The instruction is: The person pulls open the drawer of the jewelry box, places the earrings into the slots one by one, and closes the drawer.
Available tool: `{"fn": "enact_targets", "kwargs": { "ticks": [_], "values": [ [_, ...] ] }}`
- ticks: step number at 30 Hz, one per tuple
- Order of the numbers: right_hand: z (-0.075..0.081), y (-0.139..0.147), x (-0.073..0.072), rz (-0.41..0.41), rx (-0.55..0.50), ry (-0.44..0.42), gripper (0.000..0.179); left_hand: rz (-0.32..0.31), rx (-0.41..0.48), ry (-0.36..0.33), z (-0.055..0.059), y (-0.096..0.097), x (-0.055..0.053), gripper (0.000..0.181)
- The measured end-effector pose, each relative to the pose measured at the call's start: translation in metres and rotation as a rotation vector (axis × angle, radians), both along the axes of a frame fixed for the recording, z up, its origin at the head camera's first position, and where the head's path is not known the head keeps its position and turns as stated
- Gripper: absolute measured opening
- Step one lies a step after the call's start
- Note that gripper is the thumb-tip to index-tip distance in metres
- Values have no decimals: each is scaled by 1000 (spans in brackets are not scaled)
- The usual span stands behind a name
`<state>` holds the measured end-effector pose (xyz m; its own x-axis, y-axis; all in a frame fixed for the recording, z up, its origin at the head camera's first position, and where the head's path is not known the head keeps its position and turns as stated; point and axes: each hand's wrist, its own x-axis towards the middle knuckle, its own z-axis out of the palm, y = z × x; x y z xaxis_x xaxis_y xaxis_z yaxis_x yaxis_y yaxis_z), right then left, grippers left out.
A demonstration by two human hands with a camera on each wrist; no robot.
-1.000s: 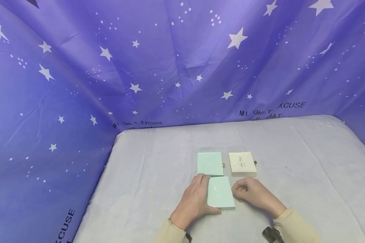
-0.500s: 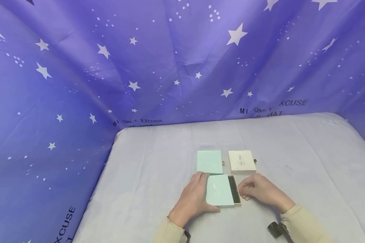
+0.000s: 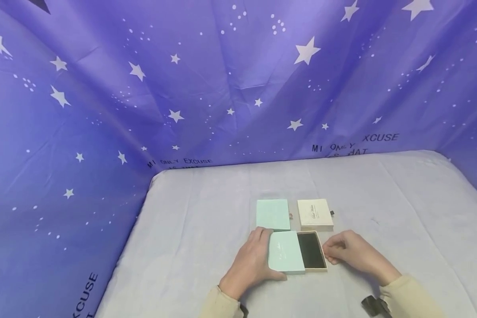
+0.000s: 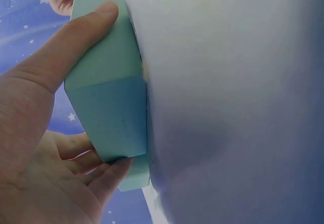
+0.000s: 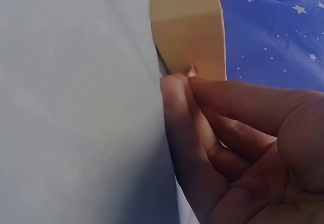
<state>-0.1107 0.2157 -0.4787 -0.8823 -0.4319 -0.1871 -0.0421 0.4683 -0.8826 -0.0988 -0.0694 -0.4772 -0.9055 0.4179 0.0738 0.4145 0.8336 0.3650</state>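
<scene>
We see purple star-printed fabric (image 3: 230,79) beyond the far edge of a pale cloth-covered table (image 3: 206,207). Well in from that edge, the left hand (image 3: 251,259) curls its fingers round a mint-green rectangular box (image 3: 286,251); the right hand (image 3: 351,252) pinches its drawer's small tab (image 5: 192,72).

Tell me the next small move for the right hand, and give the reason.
Probably a gentle pull straight to the right, drawing the tray farther out: the right hand pinches the small tab on the tray's end, the left hand grips the mint cover, and the tray appears only partly outside that cover.
</scene>
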Motion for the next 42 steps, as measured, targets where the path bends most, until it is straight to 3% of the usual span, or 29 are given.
{"fn": "enact_targets", "kwargs": {
  "ticks": [7, 17, 25, 34, 42],
  "values": [
    [-1, 2, 1, -8, 54, 13, 18, 4, -2, -23, 0, -1, 0, 106],
    [3, 0, 2, -16, 51, 7, 12, 5, -9, -20, 2, -1, -2, 106],
    [7, 6, 2, -64, 249, 145, 13, -3, -3, -19, 0, -1, -3, 105],
    [18, 18, -5, -198, 398, 295, 16, -2, -10, -18, -1, -1, -3, 107],
    [23, 39, -12, -253, 510, 345, 34, 0, -21, -30, 0, -1, -3, 108]
  ]
}}
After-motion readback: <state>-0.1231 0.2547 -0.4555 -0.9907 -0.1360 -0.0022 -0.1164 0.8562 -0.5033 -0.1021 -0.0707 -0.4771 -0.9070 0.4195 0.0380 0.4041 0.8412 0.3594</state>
